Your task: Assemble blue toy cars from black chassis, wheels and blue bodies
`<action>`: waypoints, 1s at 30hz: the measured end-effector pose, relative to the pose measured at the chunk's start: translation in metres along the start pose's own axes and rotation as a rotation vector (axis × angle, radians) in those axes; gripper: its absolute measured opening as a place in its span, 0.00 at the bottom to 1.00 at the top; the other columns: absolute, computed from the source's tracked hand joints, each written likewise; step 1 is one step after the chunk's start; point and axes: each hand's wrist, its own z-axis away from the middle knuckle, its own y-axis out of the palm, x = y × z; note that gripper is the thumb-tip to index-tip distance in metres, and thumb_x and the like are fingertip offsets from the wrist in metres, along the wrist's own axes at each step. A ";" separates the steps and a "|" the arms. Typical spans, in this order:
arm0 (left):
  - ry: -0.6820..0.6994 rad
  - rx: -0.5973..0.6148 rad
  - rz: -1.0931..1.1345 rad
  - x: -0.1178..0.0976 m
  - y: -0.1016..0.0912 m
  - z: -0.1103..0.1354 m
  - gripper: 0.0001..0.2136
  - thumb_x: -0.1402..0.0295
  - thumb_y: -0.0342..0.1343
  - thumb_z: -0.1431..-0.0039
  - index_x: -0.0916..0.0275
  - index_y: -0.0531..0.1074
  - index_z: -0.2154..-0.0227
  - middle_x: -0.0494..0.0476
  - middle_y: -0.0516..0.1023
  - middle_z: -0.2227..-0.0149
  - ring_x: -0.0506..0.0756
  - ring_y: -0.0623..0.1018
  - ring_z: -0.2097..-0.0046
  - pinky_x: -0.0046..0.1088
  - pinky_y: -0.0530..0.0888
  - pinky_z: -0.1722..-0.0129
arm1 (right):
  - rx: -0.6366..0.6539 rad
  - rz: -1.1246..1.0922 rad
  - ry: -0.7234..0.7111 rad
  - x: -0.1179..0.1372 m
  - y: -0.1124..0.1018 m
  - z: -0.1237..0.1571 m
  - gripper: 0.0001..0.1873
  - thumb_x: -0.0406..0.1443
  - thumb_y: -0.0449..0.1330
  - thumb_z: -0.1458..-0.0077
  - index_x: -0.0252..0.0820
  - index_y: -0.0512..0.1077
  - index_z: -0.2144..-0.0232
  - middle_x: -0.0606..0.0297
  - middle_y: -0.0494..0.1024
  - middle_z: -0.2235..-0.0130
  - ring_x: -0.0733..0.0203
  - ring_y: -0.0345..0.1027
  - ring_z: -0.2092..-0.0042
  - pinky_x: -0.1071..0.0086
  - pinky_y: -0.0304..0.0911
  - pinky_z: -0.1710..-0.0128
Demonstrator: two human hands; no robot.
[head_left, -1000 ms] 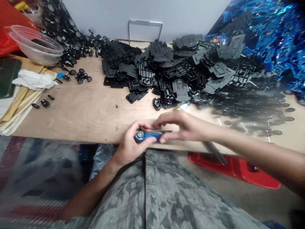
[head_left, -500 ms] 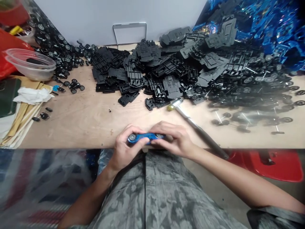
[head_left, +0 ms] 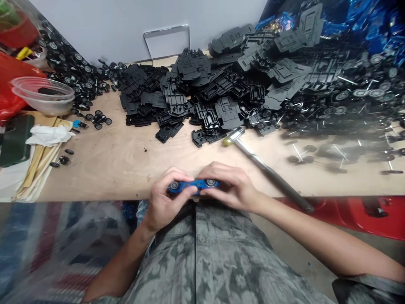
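Although a plywood table [head_left: 104, 169] fills most of the view, its far half lies under parts: a broad heap of matt black plastic car chassis [head_left: 202, 93] runs across the back of the table, glossy blue car bodies [head_left: 357, 21] mound up beyond its far right corner, and loose black wheels on thin silver axles [head_left: 348, 114] spill along its right side. Nearer the table's front edge, a hammer with a long metal shaft [head_left: 268, 169] and a yellow-tipped head lies diagonally, the head just beside the chassis heap. At the table's left end sit a clear plastic bowl [head_left: 42, 95], a crumpled white cloth [head_left: 49, 135] and some pale wooden strips [head_left: 38, 169]. Right at the table's front edge, the left hand [head_left: 167, 194] and the right hand [head_left: 229, 185] are closed around opposite ends of a blue toy car [head_left: 193, 185], which lies side-on with two silver-hubbed wheels showing. Its fingers and thumbs partly hide the body, so the details of the grip are hard to make out. The car looks small, light and fairly stiff, though its glossy shell may prove slippery; the firmest hold seems to be along the body, with the fingers clear of the wheels and their slender axles.
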 end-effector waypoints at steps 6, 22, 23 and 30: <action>0.020 -0.003 0.030 0.003 0.002 -0.001 0.05 0.71 0.65 0.40 0.60 0.77 0.62 0.55 0.77 0.62 0.56 0.78 0.55 0.38 0.73 0.45 | -0.055 -0.001 0.006 0.000 0.005 0.002 0.08 0.35 0.64 0.36 0.36 0.77 0.56 0.56 0.82 0.62 0.56 0.75 0.59 0.62 0.73 0.57; -0.031 0.056 0.026 0.003 -0.005 -0.002 0.12 0.68 0.67 0.42 0.60 0.76 0.56 0.61 0.77 0.54 0.60 0.76 0.47 0.39 0.73 0.45 | -0.092 0.072 -0.006 0.002 0.007 0.012 0.16 0.35 0.66 0.38 0.37 0.73 0.49 0.51 0.81 0.57 0.53 0.77 0.54 0.57 0.76 0.54; -0.012 0.058 0.019 0.004 -0.004 -0.002 0.12 0.68 0.68 0.42 0.60 0.76 0.56 0.60 0.77 0.55 0.60 0.76 0.47 0.39 0.73 0.44 | -0.086 0.082 -0.021 0.003 0.008 0.012 0.16 0.34 0.66 0.38 0.37 0.73 0.49 0.51 0.80 0.57 0.53 0.76 0.54 0.57 0.76 0.54; 0.043 0.047 0.005 0.006 -0.001 0.000 0.09 0.69 0.68 0.42 0.59 0.78 0.59 0.59 0.78 0.57 0.60 0.77 0.50 0.42 0.73 0.43 | -0.083 0.093 -0.043 0.004 0.008 0.016 0.16 0.34 0.66 0.38 0.37 0.74 0.48 0.53 0.81 0.59 0.52 0.77 0.55 0.56 0.76 0.54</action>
